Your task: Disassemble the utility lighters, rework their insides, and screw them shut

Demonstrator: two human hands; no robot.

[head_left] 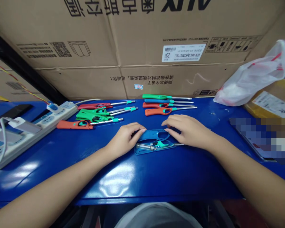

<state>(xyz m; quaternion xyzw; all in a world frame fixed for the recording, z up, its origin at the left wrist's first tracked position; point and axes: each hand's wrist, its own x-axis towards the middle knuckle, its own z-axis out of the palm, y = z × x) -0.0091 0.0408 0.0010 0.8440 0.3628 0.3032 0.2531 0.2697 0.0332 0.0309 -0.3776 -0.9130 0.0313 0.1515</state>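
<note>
My left hand (128, 137) pinches the left end of a blue lighter shell half (148, 135), thumb and fingers on its edge. At the other end, beside the trigger ring, my right hand (182, 130) grips the same half with thumb and fingertips. Just in front of it lies the opened lower half of the lighter (139, 152) on the blue table. Inside that half I see a clear gas tank (144, 146), a teal trigger (163, 144) and a metal rod pointing right. My fingers cover parts of both ends of the shell.
Red, green and orange long-nosed lighters (93, 114) lie at the back left. Another row of lighters (159, 111) is behind my hands. A white power strip (49, 122) with plugs stands left, a phone (254, 139) right. Behind are a large carton (97, 82) and a plastic bag (249, 82).
</note>
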